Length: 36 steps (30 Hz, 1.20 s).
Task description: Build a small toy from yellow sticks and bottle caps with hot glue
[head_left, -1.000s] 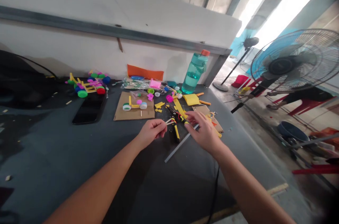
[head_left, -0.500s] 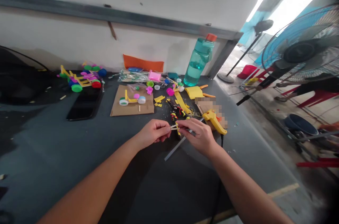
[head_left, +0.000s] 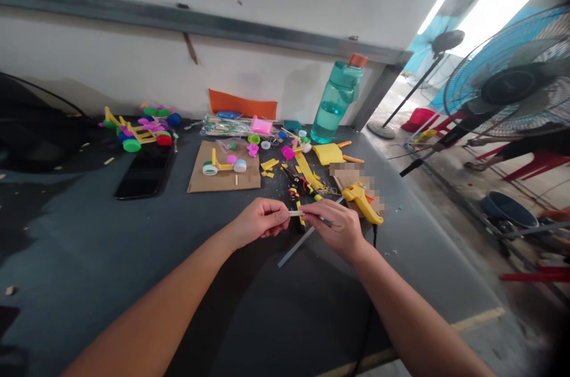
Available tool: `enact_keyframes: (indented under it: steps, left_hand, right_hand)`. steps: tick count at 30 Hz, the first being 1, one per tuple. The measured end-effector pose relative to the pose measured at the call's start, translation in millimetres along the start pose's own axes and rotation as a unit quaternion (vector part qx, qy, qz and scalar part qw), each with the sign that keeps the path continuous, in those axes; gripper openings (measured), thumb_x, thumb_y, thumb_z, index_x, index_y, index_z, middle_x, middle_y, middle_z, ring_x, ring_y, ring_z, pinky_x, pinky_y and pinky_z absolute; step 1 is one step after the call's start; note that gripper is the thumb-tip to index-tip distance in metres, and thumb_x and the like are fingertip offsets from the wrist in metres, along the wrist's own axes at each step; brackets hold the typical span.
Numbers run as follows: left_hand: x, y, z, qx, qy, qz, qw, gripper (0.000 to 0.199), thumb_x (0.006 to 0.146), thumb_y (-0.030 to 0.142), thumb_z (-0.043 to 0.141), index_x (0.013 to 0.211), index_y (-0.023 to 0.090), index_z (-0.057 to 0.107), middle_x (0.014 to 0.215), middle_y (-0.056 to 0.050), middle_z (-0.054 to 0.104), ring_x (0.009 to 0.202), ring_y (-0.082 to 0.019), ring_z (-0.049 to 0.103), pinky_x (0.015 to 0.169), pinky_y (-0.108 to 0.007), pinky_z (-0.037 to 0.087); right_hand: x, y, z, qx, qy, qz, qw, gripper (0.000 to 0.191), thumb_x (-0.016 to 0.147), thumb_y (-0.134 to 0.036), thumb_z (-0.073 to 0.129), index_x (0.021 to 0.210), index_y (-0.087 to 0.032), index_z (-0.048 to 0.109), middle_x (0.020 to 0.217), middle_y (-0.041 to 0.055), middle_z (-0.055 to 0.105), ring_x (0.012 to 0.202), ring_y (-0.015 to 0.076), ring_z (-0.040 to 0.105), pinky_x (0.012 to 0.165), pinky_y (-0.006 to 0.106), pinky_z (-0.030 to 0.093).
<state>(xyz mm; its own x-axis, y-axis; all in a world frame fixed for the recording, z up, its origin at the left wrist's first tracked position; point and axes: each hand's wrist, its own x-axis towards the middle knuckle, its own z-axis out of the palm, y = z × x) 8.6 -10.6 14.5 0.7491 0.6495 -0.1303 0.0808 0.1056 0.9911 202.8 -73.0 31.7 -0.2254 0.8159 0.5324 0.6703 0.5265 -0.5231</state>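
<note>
My left hand (head_left: 267, 218) is closed, pinching thin pale sticks (head_left: 295, 214) by one end. From the other side, my right hand (head_left: 333, 222) grips the same sticks between thumb and fingers. The sticks lie close together across the small gap between my hands; their ends are hidden by my fingers. Just beyond, black pliers with red and yellow handles (head_left: 294, 194) lie on the table. A clear glue stick (head_left: 291, 252) passes under my right hand. Right of it rests a yellow glue gun (head_left: 364, 206) with a black cord.
A toy car with bottle-cap wheels (head_left: 225, 167) stands on cardboard (head_left: 196, 184). More toy cars (head_left: 138, 133) sit behind a black phone (head_left: 141, 178). Yellow scraps (head_left: 268, 165), a teal bottle (head_left: 333, 107) and orange-handled scissors (head_left: 351, 160) are farther back. A fan (head_left: 512, 86) stands right.
The sticks, slightly spread at an angle before, now lie together nearly in line between my fingers. My hands have barely moved; the view has shifted slightly.
</note>
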Motion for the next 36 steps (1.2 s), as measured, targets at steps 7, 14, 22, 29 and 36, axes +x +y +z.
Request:
enact_keyframes:
  steps: [7,14,22,29,36]
  left_hand:
    - [-0.3,-1.5,0.4,-0.027,-0.009,0.010,1.000,0.036,0.080,0.048,0.054,0.066,0.016,0.058,0.049,0.003,0.048,0.040,-0.005,0.035,0.038,-0.018,0.024]
    - [-0.7,-1.0,1.6,-0.068,-0.020,0.001,0.997,0.035,0.079,0.048,0.055,0.067,0.016,0.057,0.051,0.002,0.050,0.041,-0.006,0.038,0.038,-0.018,0.026]
    - [-1.7,-0.9,0.1,-0.070,-0.027,0.010,0.997,0.032,0.080,0.045,0.055,0.066,0.016,0.059,0.053,0.001,0.051,0.043,-0.006,0.040,0.039,-0.019,0.027]
    - [-2.0,-0.8,-0.7,-0.052,-0.039,0.014,0.998,0.032,0.079,0.045,0.056,0.065,0.016,0.061,0.051,0.001,0.050,0.043,-0.007,0.040,0.039,-0.019,0.027]
    - [-1.3,-3.7,-0.6,-0.054,-0.057,0.006,0.997,0.032,0.079,0.044,0.058,0.066,0.015,0.061,0.052,0.001,0.050,0.044,-0.006,0.040,0.039,-0.018,0.028]
  right_hand:
    - [-1.3,1.6,1.6,0.014,0.017,0.011,1.000,0.016,0.084,-0.022,0.057,0.094,-0.023,0.070,0.082,0.0031,0.072,0.073,0.0148,0.066,0.068,0.026,0.053]
    - [-1.1,0.4,2.4,0.015,0.016,0.016,1.000,0.016,0.084,-0.024,0.057,0.094,-0.024,0.070,0.082,0.0027,0.072,0.072,0.0147,0.065,0.068,0.026,0.053]
    - [-1.6,-1.4,1.8,0.015,0.013,0.010,1.000,0.016,0.084,-0.023,0.057,0.094,-0.024,0.070,0.081,0.0028,0.072,0.072,0.0148,0.065,0.068,0.026,0.053]
    - [-2.2,-2.2,-0.1,0.008,0.018,-0.012,1.000,0.016,0.085,-0.024,0.057,0.093,-0.024,0.071,0.077,0.0022,0.071,0.067,0.0140,0.064,0.064,0.025,0.052]
    - [-2.5,-3.0,-0.5,0.005,0.023,-0.025,0.999,0.015,0.084,-0.022,0.058,0.093,-0.023,0.070,0.076,0.0022,0.071,0.067,0.0133,0.064,0.064,0.024,0.052]
